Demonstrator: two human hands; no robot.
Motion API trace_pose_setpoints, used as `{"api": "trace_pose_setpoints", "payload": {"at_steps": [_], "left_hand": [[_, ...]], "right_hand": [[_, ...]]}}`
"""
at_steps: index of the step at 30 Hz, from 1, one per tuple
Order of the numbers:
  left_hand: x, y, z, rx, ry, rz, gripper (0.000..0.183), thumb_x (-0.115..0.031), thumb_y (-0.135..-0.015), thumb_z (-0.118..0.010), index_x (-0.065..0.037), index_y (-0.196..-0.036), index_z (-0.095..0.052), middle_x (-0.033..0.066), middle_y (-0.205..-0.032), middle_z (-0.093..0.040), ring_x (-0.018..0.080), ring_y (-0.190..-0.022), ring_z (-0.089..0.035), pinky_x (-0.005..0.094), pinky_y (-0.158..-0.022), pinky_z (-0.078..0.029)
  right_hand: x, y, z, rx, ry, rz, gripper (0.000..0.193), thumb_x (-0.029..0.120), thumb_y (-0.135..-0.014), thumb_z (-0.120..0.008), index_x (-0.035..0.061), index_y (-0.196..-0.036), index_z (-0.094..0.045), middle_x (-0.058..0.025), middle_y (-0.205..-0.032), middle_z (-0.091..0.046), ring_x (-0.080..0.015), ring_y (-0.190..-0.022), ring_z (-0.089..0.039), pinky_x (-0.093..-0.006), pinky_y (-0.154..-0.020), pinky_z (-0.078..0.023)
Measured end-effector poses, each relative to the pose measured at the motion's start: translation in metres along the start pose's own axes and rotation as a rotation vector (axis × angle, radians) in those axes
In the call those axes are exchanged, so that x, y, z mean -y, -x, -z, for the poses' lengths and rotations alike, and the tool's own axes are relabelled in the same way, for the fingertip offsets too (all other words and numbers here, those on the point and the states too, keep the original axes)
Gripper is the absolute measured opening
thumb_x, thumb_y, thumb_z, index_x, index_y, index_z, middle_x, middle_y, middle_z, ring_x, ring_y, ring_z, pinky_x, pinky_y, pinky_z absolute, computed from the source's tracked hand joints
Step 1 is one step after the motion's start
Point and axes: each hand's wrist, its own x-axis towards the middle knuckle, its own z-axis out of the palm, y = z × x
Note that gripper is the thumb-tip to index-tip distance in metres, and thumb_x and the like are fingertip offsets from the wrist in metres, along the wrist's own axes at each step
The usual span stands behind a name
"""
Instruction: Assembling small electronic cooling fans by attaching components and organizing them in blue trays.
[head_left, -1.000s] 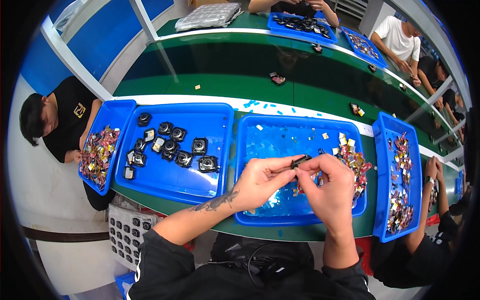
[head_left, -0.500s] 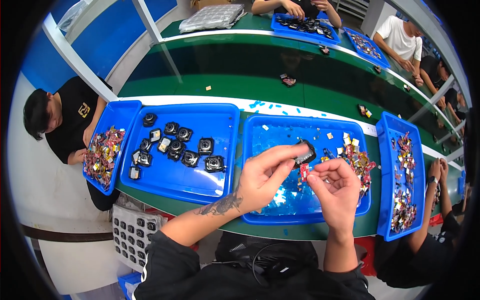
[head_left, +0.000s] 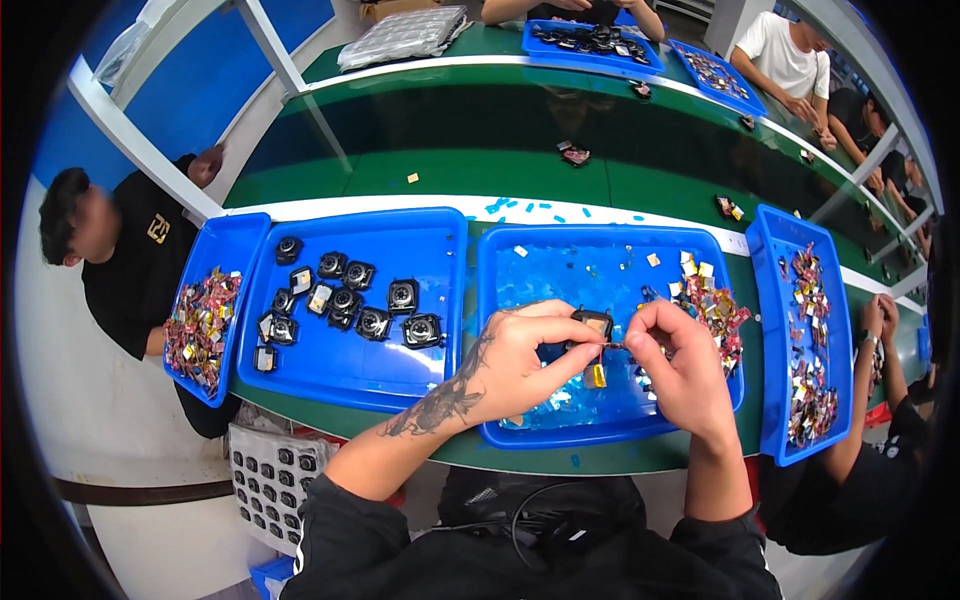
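Over the middle tray (head_left: 610,436), our left hand (head_left: 535,355) pinches a black case (head_left: 595,320), a yellow-and-silver piece (head_left: 596,377) hanging just below it. Our right hand (head_left: 688,370) holds thumb and forefinger close together beside the case (whether they grasp anything, we cannot tell). Small parts (head_left: 718,305) lie heaped at the tray's right; black units (head_left: 345,303) sit in the next tray left (head_left: 425,250).

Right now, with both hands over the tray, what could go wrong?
The yellow-ended part hanging below the left hand could drop into the tray, perhaps getting lost among the blue scraps. The black case in that hand might slip too. With the right hand so close, a bump could jar either loose.
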Motion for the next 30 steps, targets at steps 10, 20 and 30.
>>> {"api": "trace_pose_setpoints", "payload": {"at_steps": [10, 20, 30], "left_hand": [[0.003, 0.002, -0.006, 0.075, 0.192, 0.341, 0.017, -0.002, -0.088, -0.067, 0.007, -0.102, -0.069, 0.0097, -0.092, -0.066, 0.0146, -0.083, -0.068, 0.0244, -0.073, -0.056], [0.014, 0.002, -0.022, -0.082, 0.632, 0.339, 0.036, 0.006, -0.090, -0.059, 0.005, -0.126, -0.058, 0.0143, -0.126, -0.058, 0.0196, -0.116, -0.058, 0.0288, -0.097, -0.050], [0.015, 0.015, -0.027, -0.147, 0.556, 0.313, 0.030, 0.006, -0.092, -0.057, 0.005, -0.121, -0.062, 0.0143, -0.118, -0.062, 0.0176, -0.108, -0.061, 0.0273, -0.091, -0.052]], "right_hand": [[-0.007, 0.008, -0.029, -0.198, -0.395, -0.064, 0.015, 0.000, -0.088, -0.066, -0.0013, -0.101, -0.060, -0.0025, -0.089, -0.060, -0.0075, -0.079, -0.057, -0.0211, -0.071, -0.049], [-0.020, -0.001, -0.038, -0.349, -0.415, 0.005, 0.024, -0.002, -0.082, -0.072, -0.0024, -0.102, -0.059, -0.0035, -0.086, -0.064, -0.0072, -0.077, -0.060, -0.0195, -0.070, -0.049], [-0.027, 0.003, -0.056, -0.491, -0.054, 0.127, 0.026, -0.001, -0.076, -0.077, -0.0011, -0.098, -0.062, -0.0070, -0.082, -0.066, -0.0103, -0.071, -0.063, -0.0226, -0.061, -0.048]]}}
